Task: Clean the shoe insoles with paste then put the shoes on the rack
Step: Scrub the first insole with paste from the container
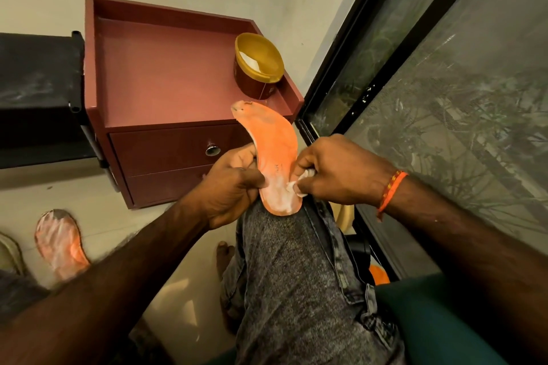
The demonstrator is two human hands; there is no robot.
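An orange insole (274,154) stood nearly upright on the person's knee (284,234), heel end down against the grey denim and toe end curving up in front of the cabinet (166,74). The left hand (234,184) gripped the insole's left edge low down, thumb across the front face and fingers curled behind. The right hand (332,170) pinched a small white cloth (298,187) in curled fingers and pressed it to the insole's lower right edge, where the surface was smeared white with paste. The upper part of the insole was bare orange with some dark marks near the toe.

On the cabinet's top, at its right front corner and just behind the insole's toe, sat an open tub (258,65) with a yellow rim and white paste inside. The cabinet's drawer knob (212,149) showed just left of the left hand.

A second insole (60,243), streaked white, lay flat on the floor left of and below the cabinet, well apart from the hands, partly hidden by the left forearm. At the frame's left edge beside it a pale shape showed; I could not tell what it was. A dark rack (38,92) stood touching the cabinet's left side. An orange band (391,190) circled the right wrist. Right of the cabinet ran a dark-framed screen (444,98).
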